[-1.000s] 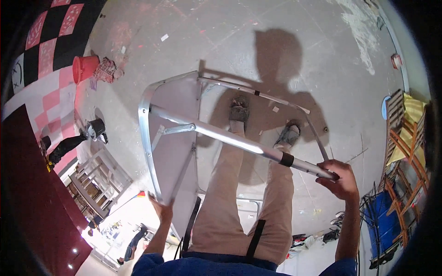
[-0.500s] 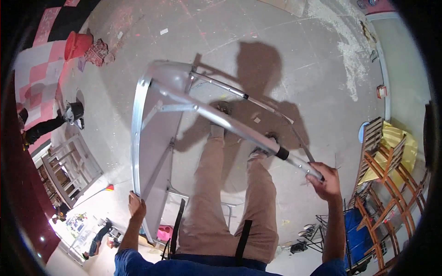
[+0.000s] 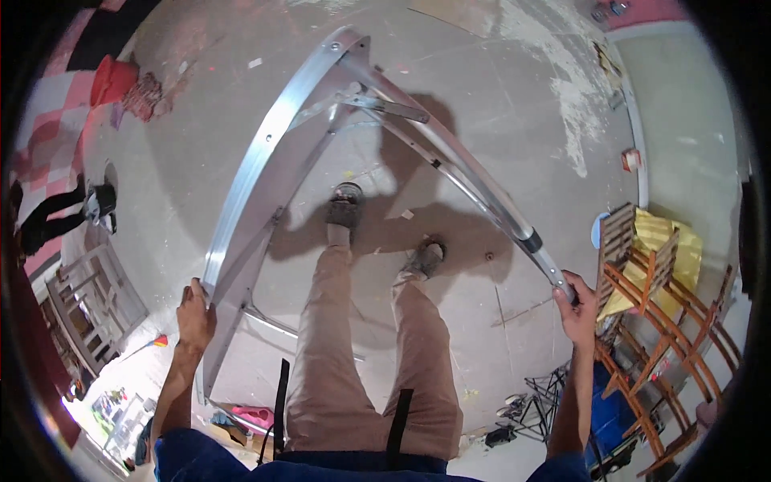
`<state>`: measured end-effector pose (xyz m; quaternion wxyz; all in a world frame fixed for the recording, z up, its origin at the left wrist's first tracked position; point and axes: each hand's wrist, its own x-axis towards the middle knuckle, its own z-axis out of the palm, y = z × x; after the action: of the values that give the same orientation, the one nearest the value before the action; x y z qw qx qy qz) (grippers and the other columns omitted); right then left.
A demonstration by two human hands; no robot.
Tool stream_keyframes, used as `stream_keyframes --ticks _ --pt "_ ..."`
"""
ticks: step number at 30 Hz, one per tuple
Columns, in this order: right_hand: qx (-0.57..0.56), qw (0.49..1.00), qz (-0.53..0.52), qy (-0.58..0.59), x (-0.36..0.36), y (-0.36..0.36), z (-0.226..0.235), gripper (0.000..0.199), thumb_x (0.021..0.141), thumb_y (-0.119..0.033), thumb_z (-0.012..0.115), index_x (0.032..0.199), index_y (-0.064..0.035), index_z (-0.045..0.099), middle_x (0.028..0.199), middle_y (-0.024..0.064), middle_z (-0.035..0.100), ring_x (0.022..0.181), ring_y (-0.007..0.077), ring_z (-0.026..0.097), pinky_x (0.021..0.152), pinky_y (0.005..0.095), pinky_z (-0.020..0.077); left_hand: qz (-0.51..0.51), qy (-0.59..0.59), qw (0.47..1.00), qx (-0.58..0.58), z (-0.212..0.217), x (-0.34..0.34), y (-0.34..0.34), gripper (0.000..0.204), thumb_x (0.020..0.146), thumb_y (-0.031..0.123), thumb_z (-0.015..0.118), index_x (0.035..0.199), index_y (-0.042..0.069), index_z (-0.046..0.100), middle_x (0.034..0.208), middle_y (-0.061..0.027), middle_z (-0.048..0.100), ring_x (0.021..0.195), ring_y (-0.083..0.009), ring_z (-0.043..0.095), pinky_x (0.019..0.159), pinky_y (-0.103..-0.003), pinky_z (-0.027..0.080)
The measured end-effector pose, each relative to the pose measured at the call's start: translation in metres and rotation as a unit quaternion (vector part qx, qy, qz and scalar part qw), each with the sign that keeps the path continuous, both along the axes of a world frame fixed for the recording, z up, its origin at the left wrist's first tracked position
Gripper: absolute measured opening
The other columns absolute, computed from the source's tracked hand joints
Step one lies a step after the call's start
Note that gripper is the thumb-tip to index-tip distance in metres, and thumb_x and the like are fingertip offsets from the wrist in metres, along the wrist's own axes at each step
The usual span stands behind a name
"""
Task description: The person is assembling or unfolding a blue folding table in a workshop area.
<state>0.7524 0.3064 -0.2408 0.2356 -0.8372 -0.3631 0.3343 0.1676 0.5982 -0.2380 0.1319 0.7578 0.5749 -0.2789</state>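
Gripping folding table by edge with left hand, by leg with right hand; slanting far end more rightward than before.

Right of the silver-edged panel, beige trousers are hiding part of a metal bar! Left of the panel, bright clutter is blurring beyond recognition, and the dark edge is cropping a bystander.

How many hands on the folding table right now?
2. The left hand is at the metal rim; the right hand grips the end of a leg. None seem hidden, though the tabletop's outer face is out of sight.
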Motion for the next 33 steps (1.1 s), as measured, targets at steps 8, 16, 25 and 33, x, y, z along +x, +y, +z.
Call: stream_keyframes --ticks 8,16,25,33 --pt "-0.012 0.998 -0.058 -0.011 -0.014 -0.04 -0.025 0.028 0.083 -0.014 0.069 0.107 -0.0007 0.063 0.087 0.0141 0.067 0.075 0.0187 0.065 0.066 0.0293 0.0501 -0.024 -0.057 0.997 0.056 -0.011 0.002 -0.018 0.049 0.073 -0.004 0.061 0.117 -0.002 0.038 0.106 -0.0259 0.055 0.102 -0.0449 0.051 0.084 -0.051 0.046" --pt "0.026 0.998 -0.052 0.0 -0.008 -0.049 -0.023 0.031 0.082 -0.014 0.07 0.108 -0.0011 0.061 0.096 0.0167 0.067 0.072 0.0278 0.065 0.058 0.0334 0.051 -0.036 -0.202 0.975 0.08 -0.009 0.008 -0.032 0.062 0.072 -0.003 0.061 0.128 -0.008 0.035 0.118 -0.0273 0.047 0.113 -0.0445 0.044 0.098 -0.048 0.036" --pt "0.046 0.994 0.098 -0.007 0.004 -0.043 -0.025 0.03 0.08 -0.008 0.069 0.107 -0.0004 0.06 0.084 0.0122 0.062 0.063 0.0204 0.055 0.056 0.0314 0.0444 0.392 -0.094 0.912 0.074 0.011 -0.11 -0.317 0.083 0.068 0.001 0.07 0.136 0.002 0.023 0.131 -0.0248 0.034 0.122 -0.0406 0.037 0.101 -0.049 0.035" --pt "-0.244 0.962 0.112 -0.045 0.014 -0.041 -0.047 0.021 0.088 -0.022 0.065 0.096 -0.0028 0.06 0.07 0.0106 0.059 0.064 0.0151 0.056 0.06 0.0301 0.0449 0.647 0.094 0.753 0.072 0.007 -0.197 -0.57 0.109 0.057 0.031 0.088 0.137 -0.003 0.023 0.132 -0.0268 0.037 0.122 -0.0417 0.039 0.104 -0.047 0.032"
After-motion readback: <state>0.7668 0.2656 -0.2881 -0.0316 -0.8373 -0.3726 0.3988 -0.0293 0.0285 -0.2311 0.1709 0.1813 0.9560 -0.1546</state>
